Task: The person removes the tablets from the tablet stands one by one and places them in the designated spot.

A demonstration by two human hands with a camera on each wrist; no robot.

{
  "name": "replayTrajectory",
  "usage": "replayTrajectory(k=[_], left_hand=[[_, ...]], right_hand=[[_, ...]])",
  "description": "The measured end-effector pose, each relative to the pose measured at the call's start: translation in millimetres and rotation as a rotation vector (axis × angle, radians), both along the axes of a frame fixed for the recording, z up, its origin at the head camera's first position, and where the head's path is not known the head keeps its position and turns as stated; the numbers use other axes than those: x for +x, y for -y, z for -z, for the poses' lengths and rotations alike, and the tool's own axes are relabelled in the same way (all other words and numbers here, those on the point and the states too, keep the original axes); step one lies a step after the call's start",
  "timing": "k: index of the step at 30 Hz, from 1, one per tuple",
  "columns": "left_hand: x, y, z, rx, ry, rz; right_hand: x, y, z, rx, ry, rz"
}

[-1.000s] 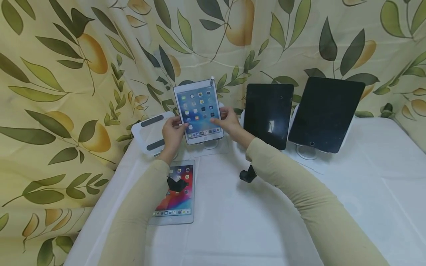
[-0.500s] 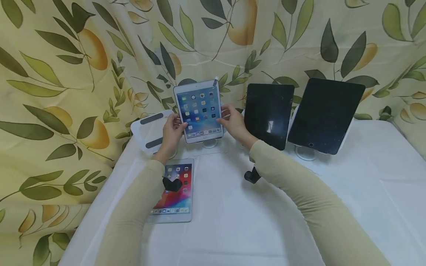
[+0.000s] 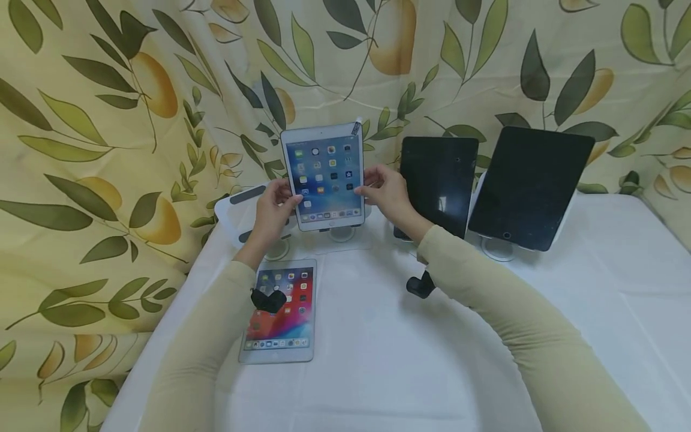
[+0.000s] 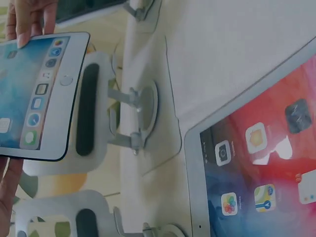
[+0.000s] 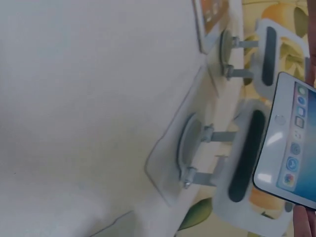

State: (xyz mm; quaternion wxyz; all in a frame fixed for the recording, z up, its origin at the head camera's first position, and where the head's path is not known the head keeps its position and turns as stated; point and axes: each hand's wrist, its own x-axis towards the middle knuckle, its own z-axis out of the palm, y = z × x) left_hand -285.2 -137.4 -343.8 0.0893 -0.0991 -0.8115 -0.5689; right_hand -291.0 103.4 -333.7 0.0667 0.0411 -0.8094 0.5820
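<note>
A white tablet (image 3: 324, 168) with a lit blue home screen is held upright between both hands. My left hand (image 3: 274, 210) grips its left edge, thumb on the front and fingers behind. On the opposite edge my right hand (image 3: 390, 193) pinches it the same way. Behind the tablet stands a white stand (image 5: 249, 153) with dark pads; in both wrist views the tablet's lower edge overlaps the stand's plate. A small tag (image 3: 356, 127) sticks up at the tablet's top right corner. Most of the fingers are hidden behind the tablet.
A second white tablet (image 3: 297, 312) with a red and blue screen lies flat on the white table (image 3: 378, 366). Left of the hands is a bare stand (image 3: 232, 219). Two dark tablets, a smaller one (image 3: 438, 174) and a larger one (image 3: 531, 186), lean on stands at right.
The held tablet has come slightly nearer and looks a little larger, its top right corner shifting right. The right hand has moved a little right, and the left forearm a little left.
</note>
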Motion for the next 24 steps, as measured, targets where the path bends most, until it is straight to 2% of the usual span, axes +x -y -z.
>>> replayTrajectory(k=[6,12,17,24], left_hand=[[11.4,0,-3.7,0.056,0.016,0.024],[26.7,-5,-11.5,0.073,0.014,0.040],[37.2,-8,-15.9,0.069,-0.003,0.050],[51.2,-8,-17.7,0.075,0.042,0.081]], right_hand=[[14.6,-6,-14.6,-0.024,0.015,-0.037],[31.4,-14,-25.1,-0.021,-0.007,-0.053],[39.2,-19,-30.2,-0.002,-0.025,-0.058],[53.2,-27,-31.9,0.018,0.009,-0.088]])
